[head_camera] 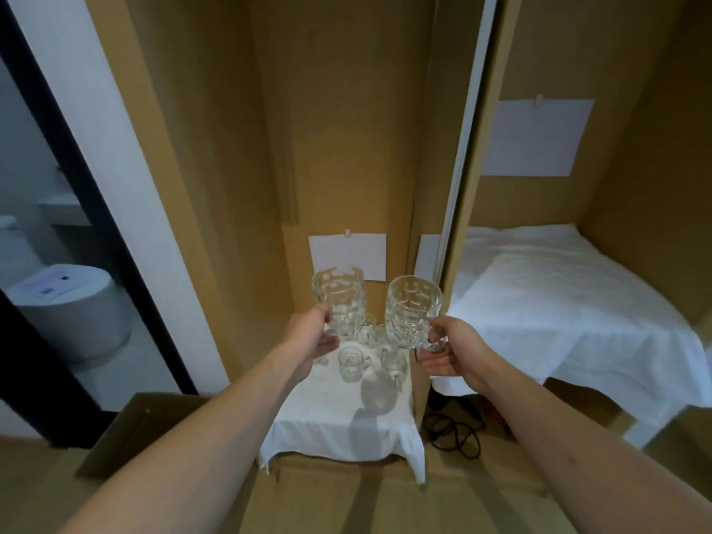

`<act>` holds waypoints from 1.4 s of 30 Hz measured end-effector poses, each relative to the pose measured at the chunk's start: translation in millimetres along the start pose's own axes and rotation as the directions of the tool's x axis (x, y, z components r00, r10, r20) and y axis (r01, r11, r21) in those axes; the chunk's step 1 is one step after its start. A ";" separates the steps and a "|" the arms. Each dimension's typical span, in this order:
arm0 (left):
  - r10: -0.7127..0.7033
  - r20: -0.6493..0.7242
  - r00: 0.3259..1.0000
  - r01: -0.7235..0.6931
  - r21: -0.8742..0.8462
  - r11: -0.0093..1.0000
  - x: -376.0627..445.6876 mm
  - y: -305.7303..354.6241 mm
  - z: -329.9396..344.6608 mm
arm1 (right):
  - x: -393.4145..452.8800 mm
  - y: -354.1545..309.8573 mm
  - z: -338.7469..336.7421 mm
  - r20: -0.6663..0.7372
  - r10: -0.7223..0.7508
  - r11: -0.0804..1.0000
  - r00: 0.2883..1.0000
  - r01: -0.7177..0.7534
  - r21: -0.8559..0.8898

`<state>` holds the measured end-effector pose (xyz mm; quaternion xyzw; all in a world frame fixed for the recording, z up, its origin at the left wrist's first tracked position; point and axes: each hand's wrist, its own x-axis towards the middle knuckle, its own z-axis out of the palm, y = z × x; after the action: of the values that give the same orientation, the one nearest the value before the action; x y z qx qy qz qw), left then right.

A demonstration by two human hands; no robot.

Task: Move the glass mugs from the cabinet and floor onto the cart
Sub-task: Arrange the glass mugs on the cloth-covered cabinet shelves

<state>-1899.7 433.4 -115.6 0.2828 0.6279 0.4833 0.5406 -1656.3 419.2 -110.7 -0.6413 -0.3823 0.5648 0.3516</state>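
Two large dimpled glass mugs are held up: the left mug (340, 300) is gripped by the left hand (313, 341), the right mug (412, 311) by the right hand (449, 350), fingers curled round each handle. Below, about four small mugs (351, 363) are seen on a white-clothed worktop (339, 422) between cardboard walls (215, 148). A white-covered bed (558, 302) is seen at right.

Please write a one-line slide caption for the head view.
Each hand, left and right, lifts a mug above more mugs on white cloth.

Mock room perhaps, cardboard walls (346, 129), toilet (69, 302)
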 end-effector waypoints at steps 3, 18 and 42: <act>-0.008 0.007 1.000 0.008 -0.042 0.999 -33.2 -6.2 26.4 | -23.0 3.3 -40.4 0.002 -0.033 0.999 0.999 0.033 -0.038; -0.005 0.153 0.988 0.013 -0.054 0.998 -108.7 -15.8 178.1 | -71.8 23.4 -204.9 -0.142 -0.050 0.998 0.989 0.056 0.037; -0.073 0.289 0.955 0.075 0.004 0.997 48.7 29.8 388.1 | 100.6 -42.1 -325.6 -0.290 0.006 0.999 0.957 0.009 0.049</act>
<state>-1547.6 604.1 -88.1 0.3248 0.5508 0.4183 0.6451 -1329.8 521.6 -82.0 -0.7078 -0.3130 0.4739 0.4202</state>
